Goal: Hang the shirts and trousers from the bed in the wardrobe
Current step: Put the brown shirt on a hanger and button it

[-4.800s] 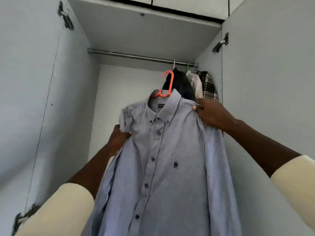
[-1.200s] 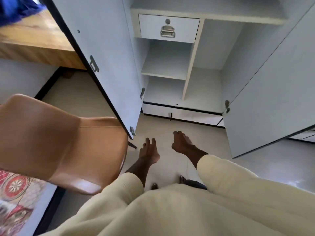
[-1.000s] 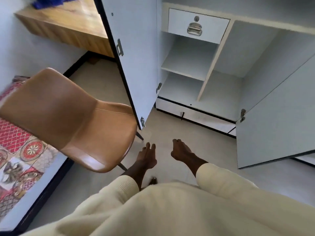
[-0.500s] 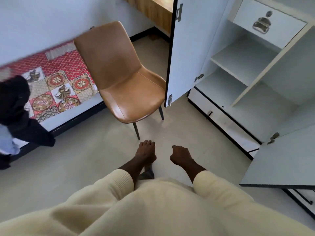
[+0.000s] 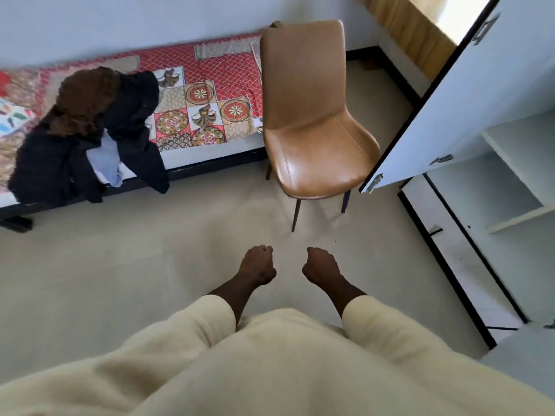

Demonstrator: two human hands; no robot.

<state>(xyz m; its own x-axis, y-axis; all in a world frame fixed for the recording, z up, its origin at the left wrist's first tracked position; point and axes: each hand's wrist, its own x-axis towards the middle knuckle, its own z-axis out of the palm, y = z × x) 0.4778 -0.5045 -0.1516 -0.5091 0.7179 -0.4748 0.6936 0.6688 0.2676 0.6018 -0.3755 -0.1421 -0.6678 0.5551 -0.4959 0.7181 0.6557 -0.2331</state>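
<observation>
A heap of clothes lies on the left part of the bed point(image 5: 222, 64): a brown garment point(image 5: 87, 97) on top, black garments point(image 5: 132, 115) hanging over the bed's edge, and a light blue shirt point(image 5: 105, 160) tucked between them. The wardrobe point(image 5: 510, 181) stands at the right with its door point(image 5: 468, 100) swung open. My left hand point(image 5: 258, 265) and my right hand point(image 5: 319, 265) hang side by side over the floor, fingers loosely curled, holding nothing, well short of the clothes.
A tan leather chair point(image 5: 312, 130) stands between the bed and the open wardrobe door. A wooden desk point(image 5: 411, 25) is at the top right. Beige floor point(image 5: 120, 265) stretches from me to the bed.
The blue shirt on its hanger has left my hands. My view has swung left from the wardrobe's lower shelves to the bed and its clothes. Both hands stay low and empty.
</observation>
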